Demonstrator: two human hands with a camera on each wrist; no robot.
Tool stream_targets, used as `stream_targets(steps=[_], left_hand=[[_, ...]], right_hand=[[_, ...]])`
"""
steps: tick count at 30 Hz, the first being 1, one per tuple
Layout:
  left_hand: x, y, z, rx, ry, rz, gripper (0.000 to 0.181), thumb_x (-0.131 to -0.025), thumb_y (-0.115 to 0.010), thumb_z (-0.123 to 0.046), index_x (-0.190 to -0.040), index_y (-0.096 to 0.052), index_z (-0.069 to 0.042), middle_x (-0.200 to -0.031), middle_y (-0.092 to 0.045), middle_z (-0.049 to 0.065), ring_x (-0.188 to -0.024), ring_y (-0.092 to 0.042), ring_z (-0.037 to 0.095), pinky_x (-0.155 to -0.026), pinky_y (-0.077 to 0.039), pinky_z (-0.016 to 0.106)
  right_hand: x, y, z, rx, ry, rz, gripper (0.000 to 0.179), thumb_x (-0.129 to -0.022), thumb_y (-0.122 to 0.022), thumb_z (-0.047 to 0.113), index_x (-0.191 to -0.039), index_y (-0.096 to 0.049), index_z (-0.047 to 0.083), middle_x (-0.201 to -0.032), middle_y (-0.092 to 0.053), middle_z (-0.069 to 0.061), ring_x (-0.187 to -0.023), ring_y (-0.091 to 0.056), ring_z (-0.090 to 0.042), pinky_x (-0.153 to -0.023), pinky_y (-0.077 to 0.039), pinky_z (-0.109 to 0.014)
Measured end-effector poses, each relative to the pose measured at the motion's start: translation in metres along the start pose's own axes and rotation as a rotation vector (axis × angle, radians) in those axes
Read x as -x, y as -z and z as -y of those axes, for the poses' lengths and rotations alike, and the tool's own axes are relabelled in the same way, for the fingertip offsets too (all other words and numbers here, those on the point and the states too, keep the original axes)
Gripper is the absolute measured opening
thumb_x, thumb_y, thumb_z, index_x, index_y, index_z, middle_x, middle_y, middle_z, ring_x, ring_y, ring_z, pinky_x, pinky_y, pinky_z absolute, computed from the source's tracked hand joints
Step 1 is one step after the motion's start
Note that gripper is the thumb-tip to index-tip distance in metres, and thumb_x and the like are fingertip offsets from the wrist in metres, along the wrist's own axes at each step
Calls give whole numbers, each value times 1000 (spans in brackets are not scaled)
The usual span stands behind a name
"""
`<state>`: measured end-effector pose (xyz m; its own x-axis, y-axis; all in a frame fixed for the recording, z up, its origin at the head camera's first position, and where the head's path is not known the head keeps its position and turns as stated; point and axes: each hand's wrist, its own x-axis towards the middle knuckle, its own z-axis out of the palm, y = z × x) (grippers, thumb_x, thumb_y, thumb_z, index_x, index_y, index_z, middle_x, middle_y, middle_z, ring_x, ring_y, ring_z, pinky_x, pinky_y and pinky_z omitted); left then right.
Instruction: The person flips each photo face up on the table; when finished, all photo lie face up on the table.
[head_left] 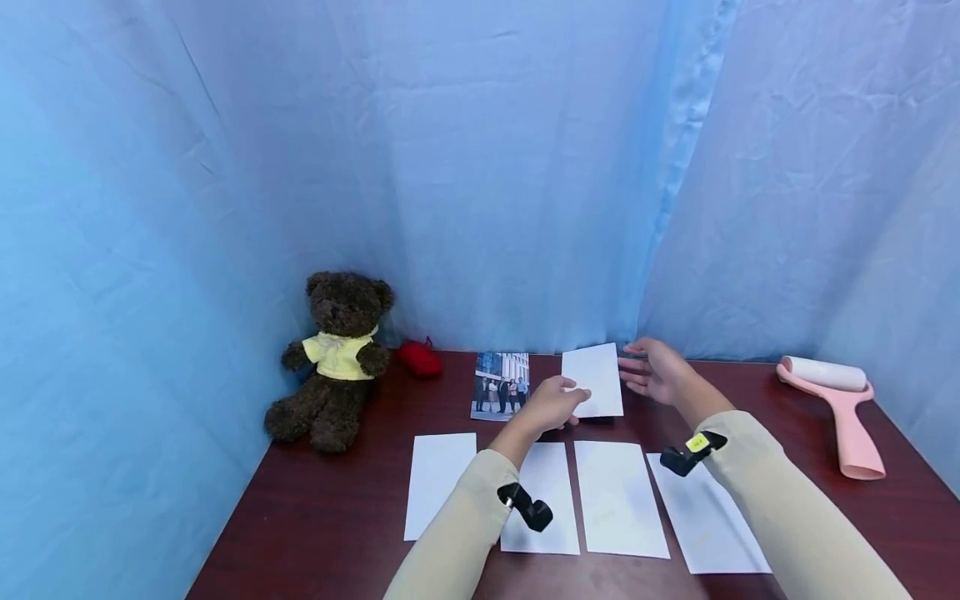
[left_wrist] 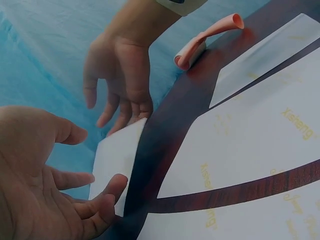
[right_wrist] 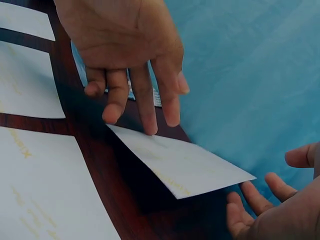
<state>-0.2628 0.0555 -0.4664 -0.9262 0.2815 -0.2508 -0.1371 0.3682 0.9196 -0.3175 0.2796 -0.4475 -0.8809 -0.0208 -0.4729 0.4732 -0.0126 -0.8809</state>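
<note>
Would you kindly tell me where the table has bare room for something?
Bare table lies in front of the teddy bear, left of the leftmost white sheet. Another patch lies between the right sleeve and pink roller. The middle is crowded: other sheets, photo, left hand, right hand.

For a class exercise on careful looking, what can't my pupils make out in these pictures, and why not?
Faces in the photo, head view: too small.
Most of the photo, right wrist view: behind the left hand.
Lower left corner of the raised sheet, head view: behind that same hand.
Part of the rightmost sheet, head view: behind the right sleeve.
Near edge of the table, head view: cut off by the picture's bottom.
</note>
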Motion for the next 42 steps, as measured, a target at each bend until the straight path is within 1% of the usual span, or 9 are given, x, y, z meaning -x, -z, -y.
stream_targets(steps=[8,14,16,20,25,30,33,37,42], left_hand=[[-2,-3,0,-19,-14,19,49,-105,-61,-37,-147,-60,-11,-141,-67,14,-83,-73,24,-79,-59,42],[-3,-2,2,-2,-46,24,47,-108,-55,-40,-145,-63,-11,-111,-72,15,-69,-62,18,-64,-55,33],[-2,2,3,27,-52,16,50,-110,-52,-42,-145,-62,-10,-110,-71,16,-69,-61,17,-64,-55,32],[-2,16,4,91,-65,-6,58,-110,-48,-49,-149,-58,-7,-128,-70,19,-66,-56,16,-63,-55,29],[-3,35,9,118,-80,-39,64,-110,-46,-54,-153,-53,-8,-141,-68,20,-60,-48,14,-61,-54,26],[-4,45,12,126,-82,-109,58,-110,-50,-48,-154,-53,-10,-121,-70,21,-54,-47,14,-59,-55,31],[-5,48,13,97,-62,-136,54,-111,-51,-42,-156,-50,-12,-119,-67,20,-64,-55,16,-65,-58,38],[-8,45,17,-2,-62,-150,51,-111,-52,-35,-156,-51,-12,-138,-67,16,-99,-70,24,-85,-60,44],[-8,35,19,-197,-75,-143,53,-110,-51,-35,-155,-52,-7,-152,-61,16,-137,-61,33,-112,-51,51]], right_hand=[[14,-12,12,-50,67,71,63,-113,-23,34,-168,-14,5,-174,-23,-22,-153,-38,-36,-130,-30,-50],[21,-31,15,-121,114,125,63,-113,-21,32,-169,-9,4,-176,-17,-23,-161,-25,-40,-133,-25,-50],[23,-38,14,-147,132,133,64,-114,-22,34,-169,-10,4,-176,-19,-23,-161,-26,-40,-132,-26,-50],[22,-47,12,-206,167,154,67,-114,-24,41,-169,-13,4,-175,-22,-22,-160,-30,-40,-131,-28,-52],[19,-52,4,-183,175,195,69,-114,-23,46,-168,-16,4,-173,-27,-23,-158,-34,-42,-130,-29,-54],[13,-58,-6,-135,164,241,68,-115,-20,45,-169,-15,3,-173,-27,-25,-160,-30,-43,-132,-25,-56],[10,-60,-9,-86,135,233,69,-114,-22,44,-168,-16,1,-173,-24,-28,-161,-26,-46,-132,-24,-57],[9,-60,-13,-16,89,195,70,-113,-24,43,-168,-17,0,-173,-22,-30,-160,-25,-49,-131,-22,-60],[7,-55,-18,34,88,162,68,-114,-24,41,-168,-16,0,-172,-21,-32,-161,-22,-50,-132,-18,-62]])
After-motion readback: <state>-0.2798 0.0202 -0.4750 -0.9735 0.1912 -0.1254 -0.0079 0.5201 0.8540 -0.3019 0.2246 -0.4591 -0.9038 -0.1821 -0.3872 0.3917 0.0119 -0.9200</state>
